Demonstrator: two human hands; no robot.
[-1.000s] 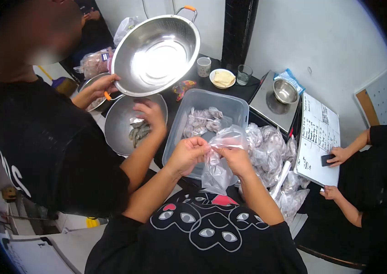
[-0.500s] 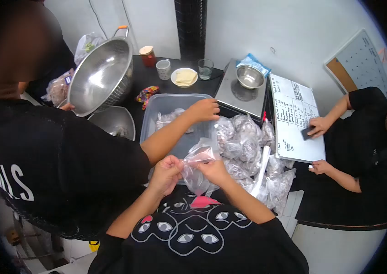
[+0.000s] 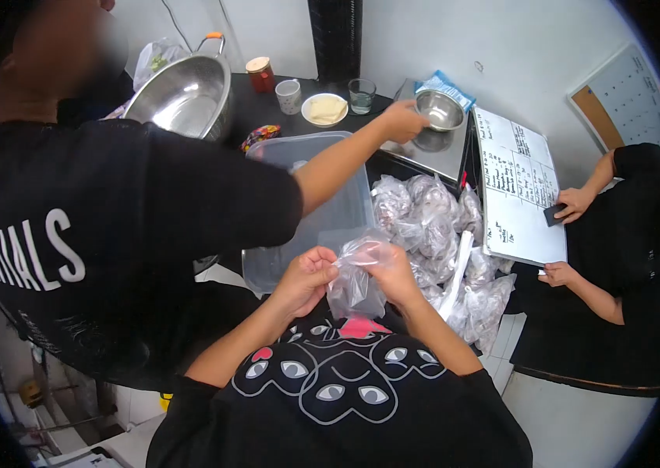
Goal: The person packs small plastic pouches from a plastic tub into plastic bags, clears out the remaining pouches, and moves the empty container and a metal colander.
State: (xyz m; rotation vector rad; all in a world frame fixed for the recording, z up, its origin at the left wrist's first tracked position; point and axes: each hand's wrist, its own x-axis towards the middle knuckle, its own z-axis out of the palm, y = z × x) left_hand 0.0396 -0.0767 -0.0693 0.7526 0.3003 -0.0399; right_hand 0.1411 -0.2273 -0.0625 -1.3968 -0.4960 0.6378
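Note:
A clear plastic bag (image 3: 357, 285) hangs between my two hands, close to my chest. My left hand (image 3: 311, 281) pinches its upper left edge. On the other side my right hand (image 3: 391, 273) grips the bag's top, with some fingertips hidden behind the plastic. Just beyond them is a clear plastic tub (image 3: 334, 199), partly covered by a co-worker's arm. Several filled, tied plastic bags (image 3: 431, 222) are piled to the right of the tub, with a white roll (image 3: 457, 273) lying on them.
A co-worker at left reaches to a small steel bowl (image 3: 439, 111) on a scale (image 3: 454, 160). A large colander (image 3: 189, 97), a cup (image 3: 288, 97), a plate (image 3: 324, 110) and a glass (image 3: 361, 97) stand behind. Another person at right holds a whiteboard (image 3: 521, 187).
The co-worker at left has lowered the colander and stretched an arm across the tub to the small bowl. My hands still hold the bag, and my view has shifted.

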